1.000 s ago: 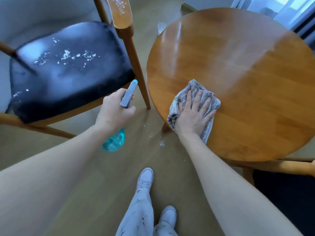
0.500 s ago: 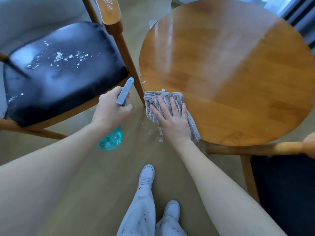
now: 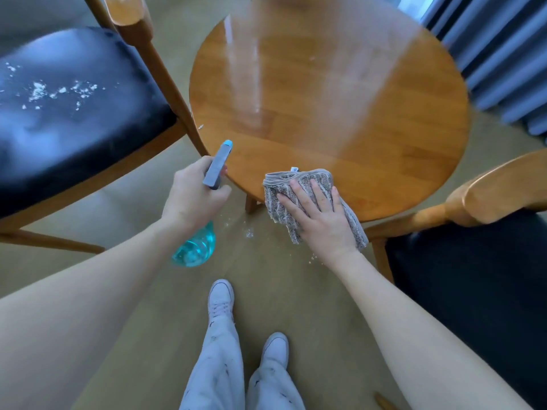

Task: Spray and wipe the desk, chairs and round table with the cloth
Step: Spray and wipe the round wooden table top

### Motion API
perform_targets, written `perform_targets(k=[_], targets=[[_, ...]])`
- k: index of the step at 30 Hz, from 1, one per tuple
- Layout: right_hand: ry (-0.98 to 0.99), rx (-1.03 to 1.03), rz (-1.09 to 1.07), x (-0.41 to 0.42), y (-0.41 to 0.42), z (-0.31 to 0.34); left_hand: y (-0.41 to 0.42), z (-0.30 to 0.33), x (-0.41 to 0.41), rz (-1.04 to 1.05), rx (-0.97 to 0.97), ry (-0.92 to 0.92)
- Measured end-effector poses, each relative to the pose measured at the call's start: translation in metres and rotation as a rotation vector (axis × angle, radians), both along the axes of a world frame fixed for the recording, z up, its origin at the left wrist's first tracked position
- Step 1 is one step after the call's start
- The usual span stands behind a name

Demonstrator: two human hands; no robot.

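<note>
Light: I see soft daylight entering from the upper right, by the curtains (image 3: 500,57).
Glare: pale streaks wash across the round surface (image 3: 325,93).
Blur: the left chair seat (image 3: 74,113) smears slightly.
Distortion: my wide lens bends and stretches the forearms at the lower corners.

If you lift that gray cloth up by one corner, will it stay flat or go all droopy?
Probably droopy. The cloth already sags over the round table edge where the right hand presses it, and it shows soft folds. It likely weighs little and slides easily on the shiny wood.
</note>
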State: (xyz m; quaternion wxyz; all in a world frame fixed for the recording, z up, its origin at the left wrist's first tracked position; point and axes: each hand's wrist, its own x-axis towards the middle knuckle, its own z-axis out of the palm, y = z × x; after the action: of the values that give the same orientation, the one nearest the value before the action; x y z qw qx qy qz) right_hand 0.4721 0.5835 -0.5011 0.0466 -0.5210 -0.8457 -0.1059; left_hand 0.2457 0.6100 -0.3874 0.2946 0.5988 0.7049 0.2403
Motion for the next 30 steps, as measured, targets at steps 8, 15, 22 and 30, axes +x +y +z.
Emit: perform_targets(k=[8, 15, 22, 30], targets=[[0.023, -0.065, -0.190, -0.063, 0.019, 0.002, 0.008, -0.007, -0.048, 0.103, -0.036, 0.006], [0.000, -0.204, -0.278, -0.139, 0.069, 0.009, 0.028, -0.012, -0.101, 0.203, -0.049, 0.017], [0.047, -0.349, -0.385, -0.209, 0.136, 0.016, 0.064, -0.012, -0.157, 0.261, -0.094, -0.020], [0.093, -0.406, -0.519, -0.250, 0.217, 0.021, 0.128, -0.004, -0.184, 0.132, -0.094, -0.023]])
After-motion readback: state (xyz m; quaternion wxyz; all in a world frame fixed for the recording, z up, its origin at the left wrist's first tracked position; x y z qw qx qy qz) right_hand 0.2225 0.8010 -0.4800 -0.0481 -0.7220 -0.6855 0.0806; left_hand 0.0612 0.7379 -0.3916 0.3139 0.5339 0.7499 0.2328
